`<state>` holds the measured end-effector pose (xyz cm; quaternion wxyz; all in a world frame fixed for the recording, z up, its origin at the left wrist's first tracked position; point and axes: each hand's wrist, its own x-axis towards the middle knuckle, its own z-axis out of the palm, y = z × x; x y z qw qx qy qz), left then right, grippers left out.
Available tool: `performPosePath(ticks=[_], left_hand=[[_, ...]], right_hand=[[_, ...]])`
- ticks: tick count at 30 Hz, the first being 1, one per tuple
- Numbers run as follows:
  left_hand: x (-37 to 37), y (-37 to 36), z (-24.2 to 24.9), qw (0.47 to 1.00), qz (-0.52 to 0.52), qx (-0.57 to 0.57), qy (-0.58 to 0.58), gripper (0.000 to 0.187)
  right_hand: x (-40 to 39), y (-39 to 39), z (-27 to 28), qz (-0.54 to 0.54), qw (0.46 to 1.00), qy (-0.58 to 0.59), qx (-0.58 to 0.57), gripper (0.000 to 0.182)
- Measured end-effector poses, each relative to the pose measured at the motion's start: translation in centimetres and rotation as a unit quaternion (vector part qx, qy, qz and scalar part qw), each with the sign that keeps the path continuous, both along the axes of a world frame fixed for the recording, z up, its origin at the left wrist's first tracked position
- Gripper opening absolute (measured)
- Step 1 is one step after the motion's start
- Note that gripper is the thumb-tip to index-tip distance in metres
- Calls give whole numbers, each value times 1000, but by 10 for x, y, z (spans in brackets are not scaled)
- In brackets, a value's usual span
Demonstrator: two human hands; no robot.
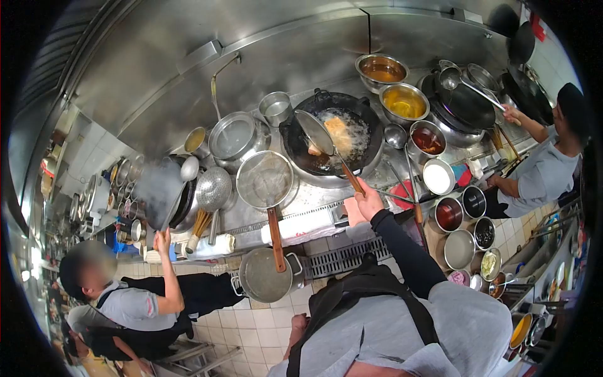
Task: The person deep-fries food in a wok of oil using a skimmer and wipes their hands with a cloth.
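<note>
Nearest to us, low in the frame, our left hand [299, 322] hangs by the apron over the tiled floor [251, 327], away from the cooking; its fingers are mostly hidden, so we cannot tell whether it is open or closed, and it seems to hold nothing; further out, our right hand [367, 202] is closed round the wooden handle of the skimmer ladle [315, 132], with the dark sleeve stretched toward the stove; the ladle's long axis runs from our hand up and to the left, and its round head is tilted over the near left edge of the black wok [333, 132]; the frying food [340, 132] lies just beyond the head, in bubbling oil near the wok's middle; so the right hand is far the nearer of the two; beside it a wire strainer [265, 180] rests on the steel tabletop [314, 207], its wooden handle pointing back over a grey pot [267, 276]; beyond the wok stand bowls of sauce [404, 102]; two co-workers stand at either side, one's hand [162, 239] raised at the left; we can read no brands, labels or writing.
</note>
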<state>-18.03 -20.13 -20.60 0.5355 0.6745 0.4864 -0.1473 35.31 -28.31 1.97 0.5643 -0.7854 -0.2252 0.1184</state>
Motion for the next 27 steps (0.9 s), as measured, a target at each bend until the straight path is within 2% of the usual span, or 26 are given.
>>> performPosePath(ticks=[1,2,4,7,8,10,11,12,13,14,17,18,19,20,21,23,25,26,27], left_hand=[[5,-2,9,998,52,-21,-3,22],[12,-4,22,994,103,-44,-5,22],[13,-4,16,994,97,-47,-6,23],[-20,-3,-84,997,-59,34,41,24],[-24,-1,-106,994,-76,41,63,24],[-9,-5,-50,984,-129,100,70,25],[13,-9,8,977,-154,130,74,25],[10,-10,7,997,-48,50,25,26],[9,-11,8,997,63,-25,-25,27],[6,-12,8,977,169,-102,-74,28],[-5,-8,-26,1000,-18,18,-10,29],[-10,-6,-40,995,-79,59,13,29],[-12,-6,-48,984,-141,99,35,29],[-15,-6,-56,968,-202,138,59,29],[-11,-8,-50,962,-222,136,81,30],[0,-9,-31,947,-261,133,128,31],[-6,-12,-35,980,-155,94,82,31],[-10,-12,-41,990,-102,75,57,31],[-8,-12,-36,990,-103,72,66,31]], right_hand=[[-3,-1,13,0,999,33,1,50],[-4,-2,11,1,1000,17,7,49],[-6,-4,1,1,1000,-14,18,49],[5,-6,-15,15,1000,9,1,49],[9,-7,-14,5,1000,1,0,49],[15,-14,-5,-13,1000,-16,-3,50],[19,-18,5,-34,998,-54,-25,50],[26,-21,17,-55,993,-91,-47,50],[33,-23,25,-76,987,-128,-69,50],[41,-24,28,-95,986,-108,-80,49],[62,-27,15,-134,985,-92,-48,47],[79,-28,-26,-115,990,-86,14,50],[68,-29,-6,-113,990,60,57,51],[54,-35,14,-108,968,206,98,52],[37,-38,39,-102,922,347,136,53],[19,-43,56,-106,914,361,151,56],[8,-51,65,-101,918,349,161,56],[8,-60,69,-77,930,336,126,56],[19,-63,51,-83,980,152,93,54]])
